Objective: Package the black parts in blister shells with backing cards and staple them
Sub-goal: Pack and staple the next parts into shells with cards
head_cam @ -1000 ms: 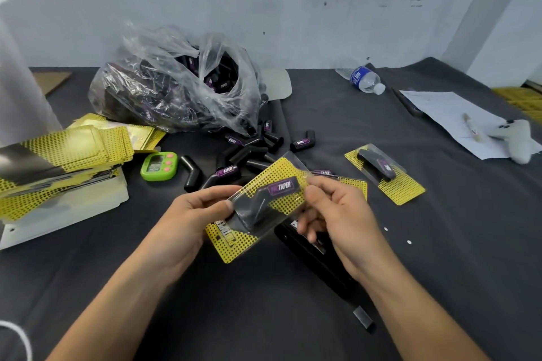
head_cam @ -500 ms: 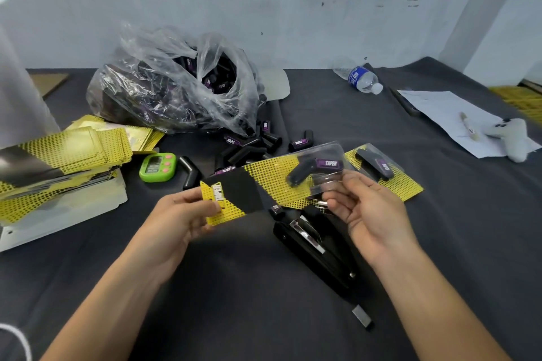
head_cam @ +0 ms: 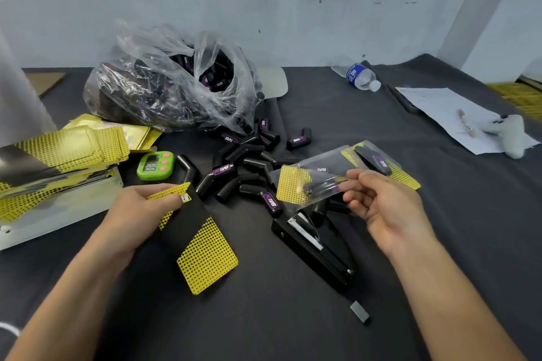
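**Card and shell held apart over the desk**

My left hand [head_cam: 137,214] pinches the card [head_cam: 208,261] by its top end, thumb over curled fingers; the rest of it slopes down toward the desk [head_cam: 293,316]. My right hand [head_cam: 390,208] grips the shell [head_cam: 308,161] at its right edge, just above the stapler [head_cam: 313,252]; a black part [head_cam: 321,183] sits inside it, blurred.

I judge the card to be light and thin, and it will flex if held by one corner; better to take it by both long edges when sliding it in. The shell looks like thin clear plastic, slick and springy, and it would dent under a hard squeeze; I would hold its flat rim, never the bubble. The part looks small and rigid, and may slide out if the open side tips down.

Loose parts [head_cam: 234,173] lie beyond; a finished pack [head_cam: 378,164] lies behind the shell.
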`<state>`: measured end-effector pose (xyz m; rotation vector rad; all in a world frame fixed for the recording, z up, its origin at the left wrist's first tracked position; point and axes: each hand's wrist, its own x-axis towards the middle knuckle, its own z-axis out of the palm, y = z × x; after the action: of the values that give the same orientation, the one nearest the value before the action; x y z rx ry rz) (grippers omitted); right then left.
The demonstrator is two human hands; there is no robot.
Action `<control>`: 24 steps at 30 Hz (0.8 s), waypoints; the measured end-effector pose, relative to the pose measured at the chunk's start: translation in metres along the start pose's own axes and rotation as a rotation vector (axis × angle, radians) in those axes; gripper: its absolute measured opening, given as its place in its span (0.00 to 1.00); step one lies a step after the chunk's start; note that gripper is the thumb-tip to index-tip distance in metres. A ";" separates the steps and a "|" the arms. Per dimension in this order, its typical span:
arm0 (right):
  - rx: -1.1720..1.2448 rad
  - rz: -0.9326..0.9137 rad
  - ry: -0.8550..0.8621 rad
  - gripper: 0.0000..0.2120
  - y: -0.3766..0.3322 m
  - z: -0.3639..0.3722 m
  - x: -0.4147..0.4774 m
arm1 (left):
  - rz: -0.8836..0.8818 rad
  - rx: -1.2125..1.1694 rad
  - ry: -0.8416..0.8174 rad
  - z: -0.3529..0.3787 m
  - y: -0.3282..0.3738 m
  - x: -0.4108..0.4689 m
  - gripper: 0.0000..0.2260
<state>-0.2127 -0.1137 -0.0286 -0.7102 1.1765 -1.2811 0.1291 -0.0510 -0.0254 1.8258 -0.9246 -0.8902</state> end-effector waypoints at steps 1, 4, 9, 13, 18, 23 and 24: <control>-0.016 -0.005 0.011 0.10 -0.001 -0.002 0.001 | 0.071 0.139 0.047 0.002 -0.001 0.000 0.08; -0.020 -0.031 -0.012 0.10 -0.006 -0.005 0.001 | 0.276 0.375 0.301 0.014 -0.002 -0.007 0.14; -0.063 -0.117 -0.124 0.10 -0.012 0.014 -0.014 | 0.867 0.433 0.339 0.040 0.014 -0.036 0.23; -0.257 -0.232 -0.210 0.08 -0.012 0.044 -0.037 | 1.036 0.526 0.035 0.077 0.025 -0.067 0.39; -0.288 -0.215 -0.463 0.10 -0.010 0.069 -0.057 | 0.627 0.018 -0.226 0.088 0.020 -0.060 0.38; -1.219 -0.473 0.197 0.18 -0.020 0.029 -0.032 | 0.143 -0.570 -0.362 0.072 0.008 -0.033 0.26; -1.321 -0.383 0.225 0.19 -0.018 0.023 -0.032 | 0.071 -0.658 -0.398 0.070 0.006 -0.028 0.24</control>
<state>-0.1930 -0.0909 0.0030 -1.8288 2.1357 -0.7327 0.0552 -0.0552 -0.0396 1.0678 -0.7946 -1.3513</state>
